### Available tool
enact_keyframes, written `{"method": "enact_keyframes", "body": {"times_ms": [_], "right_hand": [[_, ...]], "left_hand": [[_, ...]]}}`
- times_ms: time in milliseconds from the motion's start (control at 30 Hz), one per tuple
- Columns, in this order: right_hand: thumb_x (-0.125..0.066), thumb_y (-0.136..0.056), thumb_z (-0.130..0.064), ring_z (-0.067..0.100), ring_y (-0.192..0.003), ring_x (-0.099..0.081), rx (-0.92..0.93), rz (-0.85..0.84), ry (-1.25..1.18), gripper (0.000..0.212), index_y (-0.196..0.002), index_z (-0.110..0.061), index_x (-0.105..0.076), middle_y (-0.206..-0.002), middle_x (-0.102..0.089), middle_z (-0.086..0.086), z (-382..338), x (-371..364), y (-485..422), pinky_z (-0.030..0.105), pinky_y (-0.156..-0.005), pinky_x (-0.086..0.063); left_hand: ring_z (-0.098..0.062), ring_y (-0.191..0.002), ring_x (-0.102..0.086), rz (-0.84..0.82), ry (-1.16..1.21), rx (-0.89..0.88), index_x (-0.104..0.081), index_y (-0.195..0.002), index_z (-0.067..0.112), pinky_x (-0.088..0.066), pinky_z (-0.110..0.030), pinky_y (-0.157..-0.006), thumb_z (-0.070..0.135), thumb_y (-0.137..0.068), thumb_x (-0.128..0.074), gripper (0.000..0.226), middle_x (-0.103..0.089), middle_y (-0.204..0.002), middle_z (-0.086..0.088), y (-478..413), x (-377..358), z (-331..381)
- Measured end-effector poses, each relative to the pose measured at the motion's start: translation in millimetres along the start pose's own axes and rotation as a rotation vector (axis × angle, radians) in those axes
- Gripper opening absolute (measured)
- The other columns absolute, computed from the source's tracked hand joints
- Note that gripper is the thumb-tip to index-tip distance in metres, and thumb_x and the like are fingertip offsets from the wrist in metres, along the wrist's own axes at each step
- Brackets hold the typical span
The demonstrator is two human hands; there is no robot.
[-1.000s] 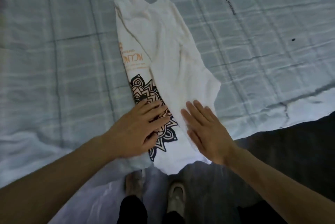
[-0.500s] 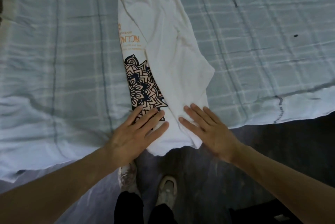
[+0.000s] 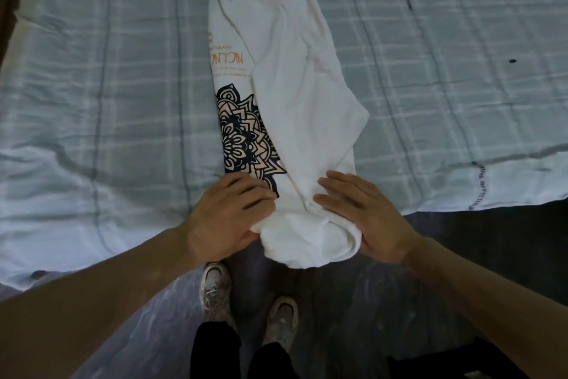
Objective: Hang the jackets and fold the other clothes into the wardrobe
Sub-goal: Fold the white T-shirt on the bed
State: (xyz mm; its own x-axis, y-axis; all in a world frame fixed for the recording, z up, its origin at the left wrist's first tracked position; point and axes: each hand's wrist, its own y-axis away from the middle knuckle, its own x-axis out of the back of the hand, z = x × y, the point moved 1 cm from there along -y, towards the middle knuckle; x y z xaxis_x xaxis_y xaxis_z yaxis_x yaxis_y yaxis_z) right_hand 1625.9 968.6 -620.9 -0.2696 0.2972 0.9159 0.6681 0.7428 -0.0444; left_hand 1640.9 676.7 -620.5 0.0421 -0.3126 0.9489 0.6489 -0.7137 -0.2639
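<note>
The white T-shirt [image 3: 301,96] lies on the bed sheet [image 3: 107,86], folded lengthwise into 1 long strip that runs from the sheet's far part back to its near edge. The strip's near end hangs past that edge, over the dark floor [image 3: 399,302].

My left hand [image 3: 229,216] rests on the shirt's left side right at the sheet's near edge. The fingers are close together and only slightly bent, lying over the bottom tip of the black and peach mandala print [image 3: 246,139], and they curl around nothing. My right hand [image 3: 365,216] is at the same edge of the sheet, on the shirt's right side. Its fingers are straight and flat on the folded-over layer, and the cloth hides my thumb. The overhanging end of the shirt bunches up between my 2 palms.

Orange lettering [image 3: 227,57] sits on the shirt farther up the sheet than the print, and it reads upside down from where I stand. The sheet is pale blue-grey with a check pattern, and it is wrinkled. Off its near edge, on the floor, are my 2 light shoes [image 3: 215,286].
</note>
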Motion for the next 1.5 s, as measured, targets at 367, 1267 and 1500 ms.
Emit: {"method": "enact_keyframes", "body": {"times_ms": [367,1267,1500], "right_hand": [[-0.070,-0.087,-0.033,0.034,-0.140,-0.039,-0.011,0.006,-0.060,0.055,-0.135,-0.010,-0.057,-0.147,-0.047,0.013,-1.3,10.1,0.1,0.055,-0.109,-0.039],[-0.048,-0.089,-0.040,-0.003,-0.064,-0.058,-0.466,0.448,-0.588,0.022,-0.070,-0.043,-0.060,-0.071,-0.065,-0.021,49.2,150.9,-189.8,0.009,-0.057,-0.041],[-0.056,-0.098,-0.041,0.006,-0.055,-0.054,-0.577,0.555,-0.622,0.037,-0.067,-0.021,-0.060,-0.064,-0.062,-0.005,92.0,167.6,-271.6,0.022,-0.049,-0.042]], "left_hand": [[-0.031,-0.102,-0.067,-0.144,-0.096,-0.036,-0.072,-0.107,0.014,-0.050,-0.046,-0.096,0.012,-0.079,-0.048,0.036,-0.069,-0.113,-0.010,-4.8,2.9,7.9],[-0.015,-0.053,-0.046,0.447,0.756,0.708,-0.062,-0.079,0.001,-0.035,-0.026,-0.048,0.041,-0.089,-0.059,0.041,-0.055,-0.060,-0.009,-120.1,106.2,-136.7],[-0.002,-0.047,-0.035,0.582,0.761,0.801,-0.053,-0.066,0.009,-0.026,-0.014,-0.044,0.053,-0.093,-0.056,0.051,-0.042,-0.051,0.001,-165.7,108.1,-216.2]]}}
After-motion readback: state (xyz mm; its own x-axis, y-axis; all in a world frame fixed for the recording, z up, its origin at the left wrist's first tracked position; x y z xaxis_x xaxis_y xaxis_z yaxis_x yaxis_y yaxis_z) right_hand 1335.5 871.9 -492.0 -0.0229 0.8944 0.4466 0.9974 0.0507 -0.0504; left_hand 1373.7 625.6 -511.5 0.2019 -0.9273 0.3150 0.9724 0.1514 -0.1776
